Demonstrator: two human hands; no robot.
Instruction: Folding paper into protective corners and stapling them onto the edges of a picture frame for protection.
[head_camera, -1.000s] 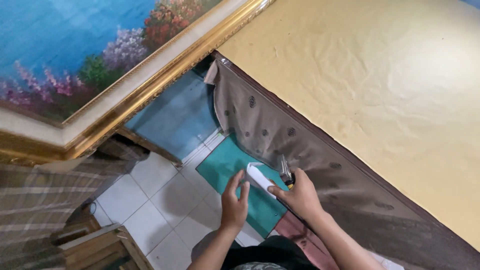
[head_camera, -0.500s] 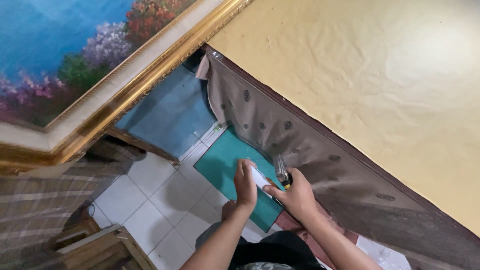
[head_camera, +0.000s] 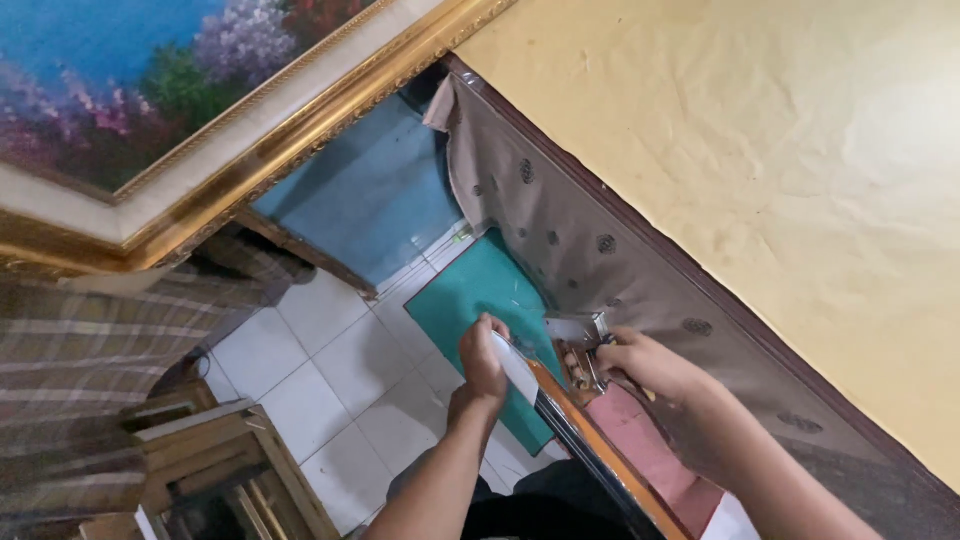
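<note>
Both hands are closed on the work: left hand (head_camera: 484, 360) grips the long orange-edged bar (head_camera: 590, 440), right hand (head_camera: 640, 365) clenches a metal stapler (head_camera: 580, 345) against the brown patterned cloth (head_camera: 600, 250), fastening seemingly under way

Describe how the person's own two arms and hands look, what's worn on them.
Both forearms are bare right up to the bottom edge of the picture, so no sleeves show. The left hand and the right hand wear no gloves. No watch, bracelet or ring is visible on either; the far sides of the fingers are hidden.
</note>
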